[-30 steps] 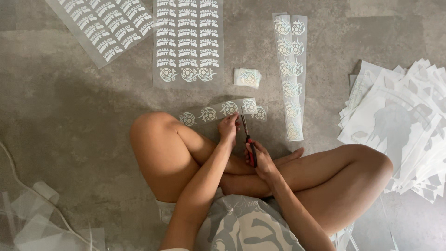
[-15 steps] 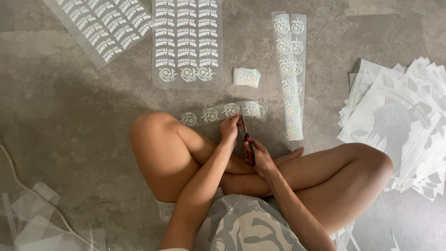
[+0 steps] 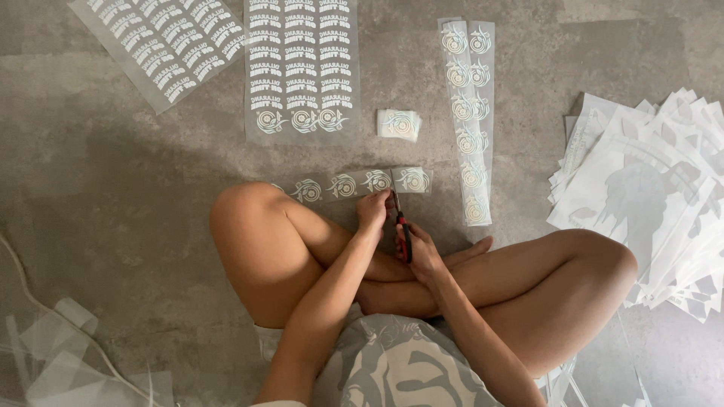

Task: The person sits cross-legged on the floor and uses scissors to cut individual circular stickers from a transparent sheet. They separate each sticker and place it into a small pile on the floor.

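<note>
Seated cross-legged on a grey floor [image 3: 113,226], a person closes the right hand [image 3: 419,249] round red-handled scissors [image 3: 402,224], blades set between the last two round emblems of a clear transfer strip [image 3: 354,184]. The left hand [image 3: 372,212] pinches the strip flat just beside the cut. A trimmed square [image 3: 399,124], a longer emblem strip [image 3: 469,120] and printed sheets [image 3: 302,68] lie ahead; a white paper stack [image 3: 641,196] lies to the right. Should the film shift under the fingers, the blades could stray into an emblem.
</note>
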